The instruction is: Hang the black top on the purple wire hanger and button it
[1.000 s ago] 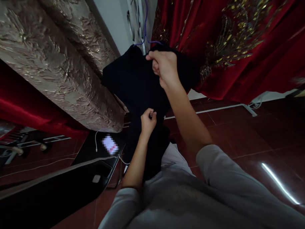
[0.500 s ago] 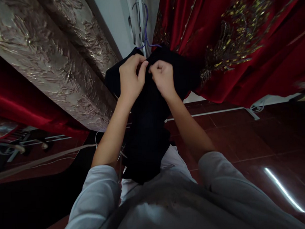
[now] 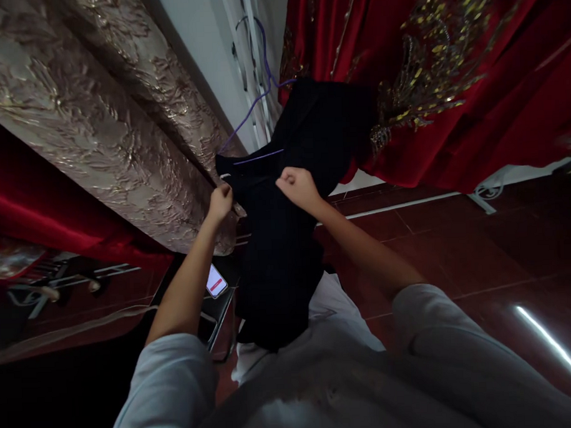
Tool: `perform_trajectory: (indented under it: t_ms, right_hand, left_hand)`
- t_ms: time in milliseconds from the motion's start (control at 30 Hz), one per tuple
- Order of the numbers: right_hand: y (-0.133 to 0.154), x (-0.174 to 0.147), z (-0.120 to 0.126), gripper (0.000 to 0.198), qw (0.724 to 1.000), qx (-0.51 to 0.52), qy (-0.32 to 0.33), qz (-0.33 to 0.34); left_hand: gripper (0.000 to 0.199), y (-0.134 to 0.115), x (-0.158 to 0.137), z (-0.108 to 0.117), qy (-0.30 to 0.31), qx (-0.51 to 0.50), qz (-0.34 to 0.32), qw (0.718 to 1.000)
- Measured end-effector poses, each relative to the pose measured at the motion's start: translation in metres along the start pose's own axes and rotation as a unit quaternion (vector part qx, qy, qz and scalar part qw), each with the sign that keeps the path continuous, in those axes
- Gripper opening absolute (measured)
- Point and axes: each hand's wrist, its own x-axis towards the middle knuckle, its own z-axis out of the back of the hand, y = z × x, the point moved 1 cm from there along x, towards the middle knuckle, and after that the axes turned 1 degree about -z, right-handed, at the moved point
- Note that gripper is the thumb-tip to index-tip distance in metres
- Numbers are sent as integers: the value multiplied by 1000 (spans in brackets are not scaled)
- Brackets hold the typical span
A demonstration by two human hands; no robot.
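Observation:
A black garment (image 3: 281, 239) hangs in front of me, its lower end against my lap. Its right shoulder rests on a purple hanger (image 3: 267, 77), while the left arm of the hanger shows bare. My left hand (image 3: 220, 201) is closed on the garment's left edge, below the hanger's left end. Closed at the garment's front, right of the middle, my right hand (image 3: 297, 186) pinches the black cloth. The hanger's lower bar shows through the opened neckline. Which part of the garment each hand grips is hard to see in the dark.
A white metal rack (image 3: 256, 59) stands behind the hanger. Red cloth with gold sequins (image 3: 430, 65) hangs at the right, textured beige cloth (image 3: 118, 120) at the left. A lit phone (image 3: 216, 281) lies on a dark surface below my left forearm. The floor (image 3: 437, 252) is red tile.
My left hand has moved left and down, drawing the garment's left shoulder off the hanger. My right hand has dropped lower. The hanger has tilted, and the phone has come into view.

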Motion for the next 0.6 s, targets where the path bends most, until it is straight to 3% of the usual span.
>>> perform_trajectory:
  t_ms: [67,167,300,367,500,600]
  right_hand:
    - [-20,-3,17,24,996,-81,4,-36]
    - [-39,-13,37,26,972,-214,59,-79]
    - [-36,-27,41,21,956,-259,119,-67]
    - [-30,-30,37,21,955,-261,127,-64]
    - [-19,-29,30,12,953,-251,160,-52]
    - [-5,-22,26,60,976,-169,127,57]
  left_hand:
    - [29,-1,-10,-10,53,75,-10,996]
    - [27,-16,-9,-20,107,235,-8,966]
    - [16,-41,-11,-33,140,301,16,943]
    - [6,-56,-15,-40,152,284,-20,946]
    - [23,-94,-17,-47,124,96,-176,972]
    - [34,-127,-17,-48,125,-30,-243,962]
